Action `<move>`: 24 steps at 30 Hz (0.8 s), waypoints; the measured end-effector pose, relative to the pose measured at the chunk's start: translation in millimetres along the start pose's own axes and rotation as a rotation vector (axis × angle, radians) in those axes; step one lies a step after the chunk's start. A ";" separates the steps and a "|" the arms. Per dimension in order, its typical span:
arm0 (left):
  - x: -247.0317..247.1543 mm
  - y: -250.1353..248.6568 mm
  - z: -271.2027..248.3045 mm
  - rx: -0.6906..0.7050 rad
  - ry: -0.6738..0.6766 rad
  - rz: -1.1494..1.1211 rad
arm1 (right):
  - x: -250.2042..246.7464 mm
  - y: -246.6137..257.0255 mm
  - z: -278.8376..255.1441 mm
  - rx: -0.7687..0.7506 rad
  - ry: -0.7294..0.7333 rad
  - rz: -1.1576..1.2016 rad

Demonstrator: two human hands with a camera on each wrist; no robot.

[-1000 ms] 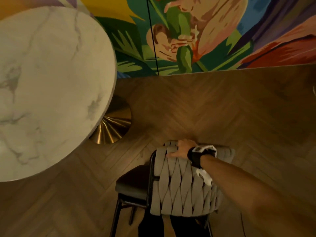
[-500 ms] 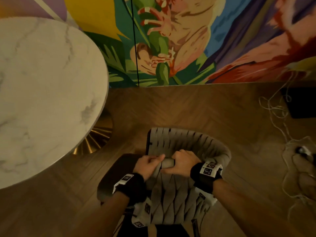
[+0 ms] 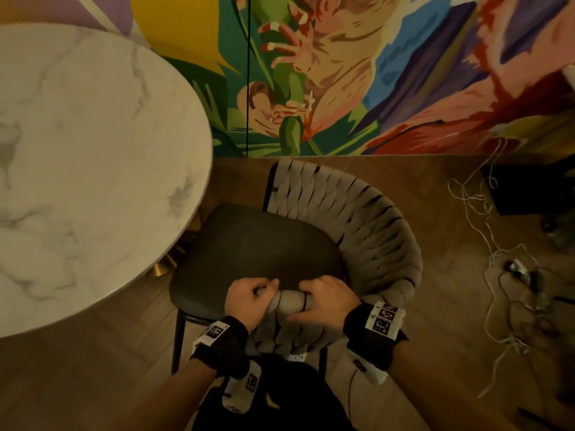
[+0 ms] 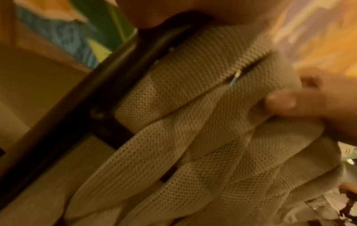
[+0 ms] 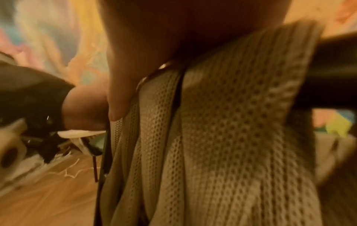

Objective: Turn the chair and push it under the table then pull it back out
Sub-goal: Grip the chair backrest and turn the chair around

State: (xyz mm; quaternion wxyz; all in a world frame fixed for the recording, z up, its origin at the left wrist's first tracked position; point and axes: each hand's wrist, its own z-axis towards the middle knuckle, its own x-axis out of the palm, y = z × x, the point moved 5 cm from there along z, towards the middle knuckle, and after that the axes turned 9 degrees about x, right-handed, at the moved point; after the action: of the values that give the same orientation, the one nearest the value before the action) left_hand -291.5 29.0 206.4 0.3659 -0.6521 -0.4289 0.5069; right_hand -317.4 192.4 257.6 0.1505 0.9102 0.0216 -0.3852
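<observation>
We see both hands — left hand (image 3: 249,301), right hand (image 3: 323,301) — fingers curled round the chair (image 3: 357,219) (woven back), beside the table (image 3: 93,169).

Readable text: none in any view.
Left wristband (image 3: 222,345): carried a white tag (image 3: 214,331) with a black square marker code; a pattern, no letters or digits legible.
Left wrist camera housing (image 3: 241,390): had another black marker square (image 3: 251,382) on its white side; too small to read.
Right wristband (image 3: 371,339): bore two black-and-white marker squares (image 3: 384,318) side by side; patterns only.
Wall mural (image 3: 373,73): painted shapes, showed no lettering.
Table (image 3: 77,166): marble veins only, no label.
Chair (image 3: 357,219): webbing showed no brand tag.
Wrist views: blurred, nothing legible.
</observation>
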 end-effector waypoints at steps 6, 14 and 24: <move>-3.0 5.0 -18.1 0.015 0.000 0.050 | -13.5 -46.8 -28.6 0.235 -0.013 0.470; -5.1 0.5 -14.4 -0.002 0.066 0.063 | -65.9 -204.2 -67.5 0.857 -0.250 0.404; -3.4 0.0 -13.8 -0.045 0.024 0.023 | 14.2 -221.5 -40.3 0.971 -0.026 1.029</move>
State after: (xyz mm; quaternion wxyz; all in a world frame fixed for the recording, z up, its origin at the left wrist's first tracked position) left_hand -278.4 25.2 210.6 0.3506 -0.6709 -0.4283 0.4935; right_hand -313.9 414.2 217.1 -0.1093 0.7644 -0.5875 -0.2422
